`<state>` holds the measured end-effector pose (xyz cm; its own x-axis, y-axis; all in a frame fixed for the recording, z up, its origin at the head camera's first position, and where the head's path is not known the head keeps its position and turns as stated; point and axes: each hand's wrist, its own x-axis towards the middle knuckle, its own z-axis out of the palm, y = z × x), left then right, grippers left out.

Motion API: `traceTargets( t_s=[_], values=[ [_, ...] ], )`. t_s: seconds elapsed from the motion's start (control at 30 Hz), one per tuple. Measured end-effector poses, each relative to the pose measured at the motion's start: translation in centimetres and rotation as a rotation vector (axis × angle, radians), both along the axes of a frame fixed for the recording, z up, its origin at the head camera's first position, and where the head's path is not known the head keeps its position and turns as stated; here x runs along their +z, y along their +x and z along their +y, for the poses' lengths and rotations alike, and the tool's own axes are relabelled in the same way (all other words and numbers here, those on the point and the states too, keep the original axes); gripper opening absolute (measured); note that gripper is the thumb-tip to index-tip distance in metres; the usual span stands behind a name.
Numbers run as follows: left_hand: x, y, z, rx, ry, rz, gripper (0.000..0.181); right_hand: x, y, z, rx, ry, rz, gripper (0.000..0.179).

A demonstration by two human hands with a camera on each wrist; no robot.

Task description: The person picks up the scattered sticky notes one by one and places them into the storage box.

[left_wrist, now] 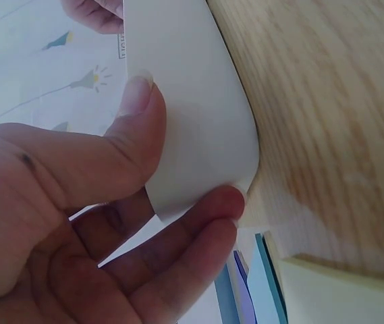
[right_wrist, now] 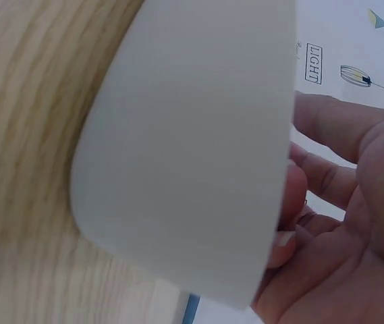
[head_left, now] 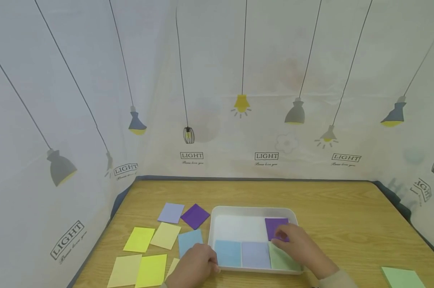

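A shallow white tray (head_left: 253,271) holds square paper notes: light blue (head_left: 228,254), lavender (head_left: 255,255) and pale green (head_left: 282,258) in its front row. Behind the green one lies a purple note (head_left: 274,226) at the right. My left hand (head_left: 198,262) grips the tray's front left corner; in the left wrist view the thumb is on the rim and fingers reach beneath the corner. My right hand (head_left: 297,244) is bent over the meeting edges of the purple and green notes. In the right wrist view the tray wall hides its fingertips, so whether they pinch paper is unclear.
Left of the tray lie loose notes: lavender (head_left: 171,213), purple (head_left: 195,216), blue (head_left: 189,240), and several bright yellow (head_left: 139,240) and cream (head_left: 165,235) ones. A pale green pad (head_left: 403,277) sits at the front right. A lamp-print cloth (head_left: 217,80) encloses the wooden table (head_left: 339,220).
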<state>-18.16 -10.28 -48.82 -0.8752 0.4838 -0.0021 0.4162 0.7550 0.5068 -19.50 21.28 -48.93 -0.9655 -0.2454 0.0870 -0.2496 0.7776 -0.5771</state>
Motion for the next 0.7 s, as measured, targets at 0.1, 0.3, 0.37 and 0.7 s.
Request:
traceTargets(
  t_s=[0.1,0.3,0.37,0.7],
  values=[
    [0.1,0.0,0.0,0.003,-0.002,-0.002,0.015,0.0,0.3,0.3,0.018,-0.013,0.028,0.009],
    [0.3,0.2,0.0,0.011,0.0,-0.014,0.017,-0.2,0.9,1.2,-0.002,-0.066,0.113,0.006],
    [0.3,0.2,0.0,0.01,0.0,-0.008,0.017,-0.4,1.1,1.6,-0.016,-0.099,0.142,0.005],
    [0.3,0.1,0.0,0.013,0.004,-0.036,0.016,-1.1,2.7,3.5,-0.085,-0.135,0.204,0.004]
  ],
)
